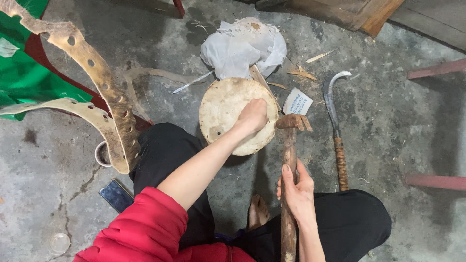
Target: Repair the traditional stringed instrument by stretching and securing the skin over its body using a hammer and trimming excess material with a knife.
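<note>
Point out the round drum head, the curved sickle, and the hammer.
round drum head (221,109): head view, on the bare pale skin left of the left hand (252,116).
curved sickle (331,102): head view, on the grey blade.
hammer (290,150): head view, on the wooden handle above the right hand (297,191).

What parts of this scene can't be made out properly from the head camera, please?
- Left hand: fist on the round hide disc; anything inside it is hidden by the fingers.
- Wooden-handled tool in the right hand: lower handle cut off by the bottom edge.
- White cloth bundle: contents covered.
- Perforated hide strip: runs off the left edge.
</note>
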